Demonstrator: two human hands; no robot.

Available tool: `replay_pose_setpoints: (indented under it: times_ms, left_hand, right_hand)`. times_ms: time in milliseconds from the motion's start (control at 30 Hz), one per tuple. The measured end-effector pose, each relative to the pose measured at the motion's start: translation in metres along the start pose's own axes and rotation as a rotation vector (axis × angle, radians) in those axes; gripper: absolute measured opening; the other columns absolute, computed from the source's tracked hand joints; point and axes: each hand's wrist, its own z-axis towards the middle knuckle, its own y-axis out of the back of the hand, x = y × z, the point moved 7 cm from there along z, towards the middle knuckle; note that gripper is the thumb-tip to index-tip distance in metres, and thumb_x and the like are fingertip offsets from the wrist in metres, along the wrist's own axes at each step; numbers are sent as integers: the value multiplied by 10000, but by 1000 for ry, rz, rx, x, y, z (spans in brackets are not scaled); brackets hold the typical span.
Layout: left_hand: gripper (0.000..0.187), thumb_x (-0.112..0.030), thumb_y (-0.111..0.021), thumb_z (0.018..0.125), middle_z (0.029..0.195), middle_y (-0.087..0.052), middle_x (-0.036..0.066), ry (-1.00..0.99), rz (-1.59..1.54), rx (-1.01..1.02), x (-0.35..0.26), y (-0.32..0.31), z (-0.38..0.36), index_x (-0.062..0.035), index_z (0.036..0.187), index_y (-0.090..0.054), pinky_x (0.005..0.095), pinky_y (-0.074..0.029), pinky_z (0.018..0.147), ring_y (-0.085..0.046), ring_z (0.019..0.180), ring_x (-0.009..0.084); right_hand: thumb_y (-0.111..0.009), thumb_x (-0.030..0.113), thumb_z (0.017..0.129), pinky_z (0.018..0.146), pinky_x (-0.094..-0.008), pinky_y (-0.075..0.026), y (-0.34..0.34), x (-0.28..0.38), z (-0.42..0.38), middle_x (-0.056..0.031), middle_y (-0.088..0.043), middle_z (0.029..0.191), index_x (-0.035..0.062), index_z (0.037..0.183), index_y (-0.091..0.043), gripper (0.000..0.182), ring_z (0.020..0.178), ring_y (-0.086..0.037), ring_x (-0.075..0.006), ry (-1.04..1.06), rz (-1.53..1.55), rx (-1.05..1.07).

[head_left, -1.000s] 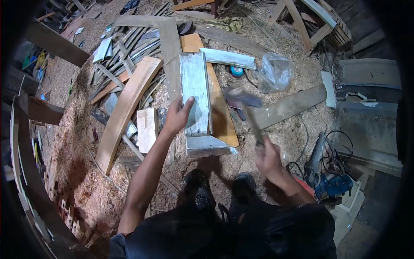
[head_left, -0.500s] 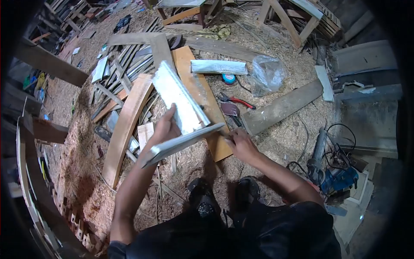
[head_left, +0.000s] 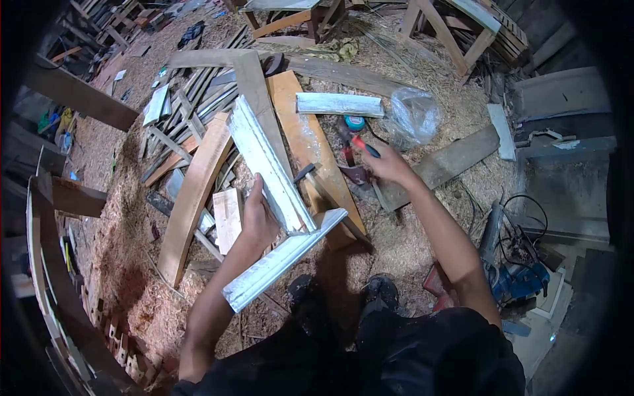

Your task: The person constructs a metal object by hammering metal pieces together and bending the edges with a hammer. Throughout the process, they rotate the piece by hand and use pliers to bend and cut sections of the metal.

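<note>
My left hand (head_left: 261, 218) is wrapped round the edge of a long white-painted moulding (head_left: 267, 162). A shorter white moulding (head_left: 284, 257) meets its near end at an angle, forming an L. On the right, my right hand (head_left: 389, 164) is closed on a pair of pliers (head_left: 360, 143) with red and dark handles, just off the floor. Between the hands a hammer (head_left: 337, 211) lies across the orange-brown board (head_left: 317, 142), its head near the long moulding. A third white moulding (head_left: 340, 104) rests at the board's far end, with a teal tape measure (head_left: 354, 123) beside it.
Wood shavings cover the floor. A curved plank (head_left: 195, 191) and a pile of slats (head_left: 198, 99) lie to the left. Beyond my right hand are a clear plastic bag (head_left: 415, 115) and a grey plank (head_left: 442, 162). A corded blue power tool (head_left: 522, 280) sits at the right.
My right hand has moved up and right and taken hold of the pliers. The hammer now lies on the board. The joined mouldings have tilted, showing the short piece's face.
</note>
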Motion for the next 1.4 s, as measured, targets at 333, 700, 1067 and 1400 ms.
replay_pose_setpoints:
  times_ms: [333, 700, 1067, 1400]
  left_hand:
    - [458, -480, -391, 1024, 1037, -637, 78, -68, -18, 202, -12, -16, -9, -96, 1235, -529, 402, -521, 858, -632, 962, 221]
    - [647, -590, -340, 1000, 1207, -576, 142, 99, 79, 238, 9, -49, -35, -63, 1364, -438, 446, -482, 944, -589, 1063, 269]
    - [414, -426, -443, 999, 723, -504, 64, 618, -781, 943, 49, -62, -50, -36, 1098, -536, 341, -437, 464, -519, 571, 203]
    - [482, -432, -377, 1022, 808, -529, 129, 671, -845, 1014, 24, -81, -79, -15, 1238, -486, 334, -437, 485, -529, 599, 245]
  right_hand:
    - [-555, 130, 934, 880, -272, -445, 27, 32, -79, -190, -471, 1421, -17, 1127, -584, 244, 1231, -470, -210, 548, 1050, 20]
    - [-603, 117, 908, 1036, -396, -406, -14, 104, -136, -209, -512, 1307, -44, 1156, -632, 297, 1198, -546, -306, 840, 191, -211]
    - [-628, 73, 915, 966, -414, -492, -64, 105, -138, -290, -328, 1481, -30, 1028, -647, 154, 1183, -588, -339, 923, 212, -395]
    - [-497, 136, 1002, 978, -425, -457, -58, 114, -142, -338, -218, 1527, -11, 1066, -618, 201, 1185, -580, -355, 998, 62, -410]
